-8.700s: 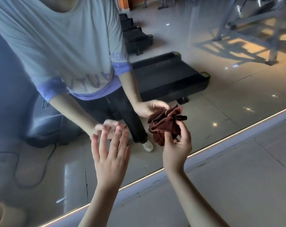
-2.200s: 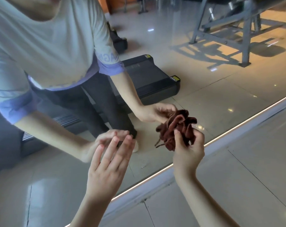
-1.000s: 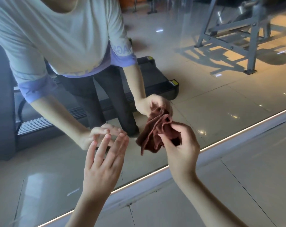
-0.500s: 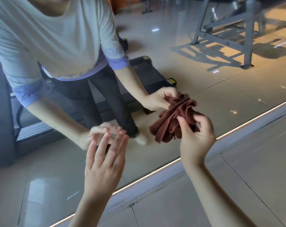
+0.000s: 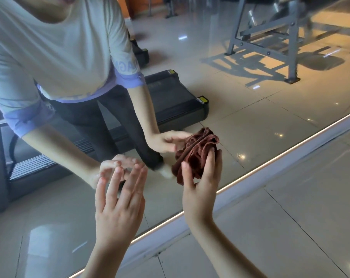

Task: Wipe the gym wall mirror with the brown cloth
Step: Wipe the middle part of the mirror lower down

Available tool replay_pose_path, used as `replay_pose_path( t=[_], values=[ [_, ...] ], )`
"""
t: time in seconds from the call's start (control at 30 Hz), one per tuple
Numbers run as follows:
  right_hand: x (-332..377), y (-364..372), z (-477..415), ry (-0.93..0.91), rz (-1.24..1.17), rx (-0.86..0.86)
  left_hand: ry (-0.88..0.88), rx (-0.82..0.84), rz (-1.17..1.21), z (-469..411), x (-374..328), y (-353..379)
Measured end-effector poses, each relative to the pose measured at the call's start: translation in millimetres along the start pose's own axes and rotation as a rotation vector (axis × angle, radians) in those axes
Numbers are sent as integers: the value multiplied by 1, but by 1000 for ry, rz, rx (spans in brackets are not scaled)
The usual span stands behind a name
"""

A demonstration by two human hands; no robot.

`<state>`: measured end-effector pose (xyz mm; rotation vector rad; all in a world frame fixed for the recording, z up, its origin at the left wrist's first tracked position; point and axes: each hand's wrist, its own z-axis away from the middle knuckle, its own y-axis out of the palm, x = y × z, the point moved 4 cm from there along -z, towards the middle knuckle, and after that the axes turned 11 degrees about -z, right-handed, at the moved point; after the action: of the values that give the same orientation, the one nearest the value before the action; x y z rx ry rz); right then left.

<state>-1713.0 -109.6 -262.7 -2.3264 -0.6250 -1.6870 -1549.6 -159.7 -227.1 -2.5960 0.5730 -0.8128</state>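
Note:
The wall mirror point(image 5: 260, 117) fills the upper left of the head view, down to a lit strip at the floor. A bunched brown cloth point(image 5: 194, 155) is pressed against the glass low down. My right hand point(image 5: 202, 189) holds the cloth from behind, thumb and fingers curled round it. My left hand point(image 5: 118, 205) is raised to the left of it, fingers straight and spread, fingertips close to the glass; I cannot tell whether they touch it.
The mirror reflects me, a black treadmill point(image 5: 176, 101) and a grey metal gym frame point(image 5: 270, 37). A pale sill point(image 5: 290, 163) runs along the mirror's base. Glossy beige floor tiles point(image 5: 290, 227) lie at the lower right.
My right hand has moved the cloth down and a little left along the glass since half a second ago. My left hand stays raised and spread in about the same place.

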Motion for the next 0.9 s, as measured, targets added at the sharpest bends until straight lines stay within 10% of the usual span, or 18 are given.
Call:
replay_pose_path(
  t=[0.43,0.63,0.8,0.9],
  values=[
    [-8,-34,-35,-120,47,-162,19,1,28,-10,-17,5],
    [-8,-45,-34,-202,89,34,25,-25,37,-12,-21,8],
    [-15,-59,-72,-15,70,-238,75,-46,37,-13,-25,14],
    [-7,-45,-40,-167,89,-27,114,-40,44,-18,-35,20]
  ],
)
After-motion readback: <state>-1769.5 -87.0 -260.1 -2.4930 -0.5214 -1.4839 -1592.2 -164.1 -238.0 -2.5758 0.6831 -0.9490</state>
